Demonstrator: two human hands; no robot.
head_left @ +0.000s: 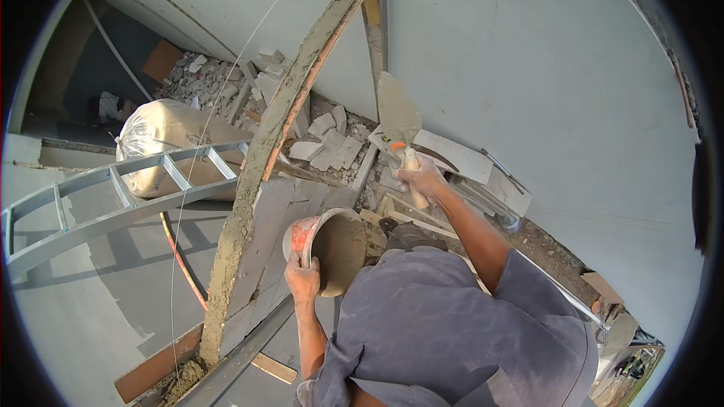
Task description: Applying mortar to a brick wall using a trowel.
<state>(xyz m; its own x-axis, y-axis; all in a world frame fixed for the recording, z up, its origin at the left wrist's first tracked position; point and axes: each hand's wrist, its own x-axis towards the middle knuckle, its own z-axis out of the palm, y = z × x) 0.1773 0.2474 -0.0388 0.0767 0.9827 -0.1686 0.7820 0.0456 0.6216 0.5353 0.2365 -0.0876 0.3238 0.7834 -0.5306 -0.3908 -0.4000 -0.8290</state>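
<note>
My left hand [303, 279] grips the rim of a mortar bucket [339, 252], pale with a red patch on its side, tilted in front of my body. Grey residue coats the bucket's inside. Out to the right, my right hand [424, 179] is closed around the wooden handle of a trowel [400, 109]. Its blade points up and away, smeared with grey mortar. Left of the bucket runs a narrow wall top [260, 158] covered in wet mortar, with an orange-brown edge along its far part.
A metal ladder [121, 181] lies at the left beside a large plastic-wrapped sack [177, 139]. Broken rubble [332, 143] is heaped beyond the bucket. A thin string [234, 68] crosses over the wall's left side. A tall grey wall [543, 90] stands at the right.
</note>
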